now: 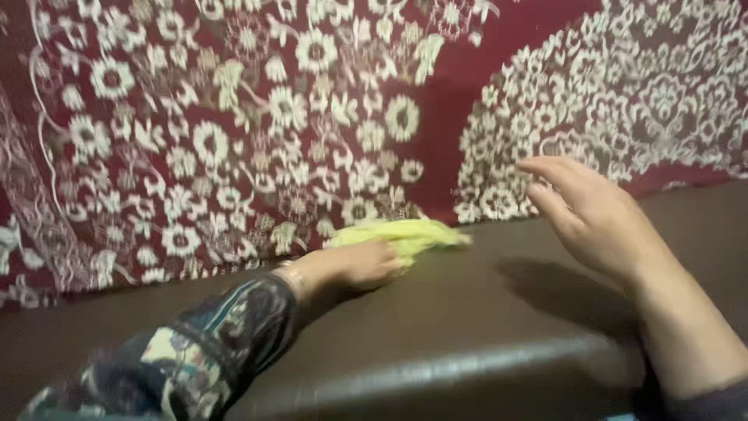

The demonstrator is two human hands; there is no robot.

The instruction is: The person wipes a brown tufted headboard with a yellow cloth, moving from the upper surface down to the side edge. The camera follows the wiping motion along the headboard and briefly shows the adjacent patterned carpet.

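My left hand (360, 265) rests on a dark brown surface (483, 312) and presses on a yellow-green cloth (405, 232) that lies bunched at the surface's far edge. A patterned dark sleeve covers that arm, and a bracelet shows at the wrist. My right hand (588, 214) hovers to the right of the cloth, above the surface, with fingers spread and nothing in it; its shadow falls on the brown surface below.
A dark red fabric (234, 132) with white flower patterns fills the background behind the brown surface. The surface has a rounded, glossy front edge (436, 374) near me.
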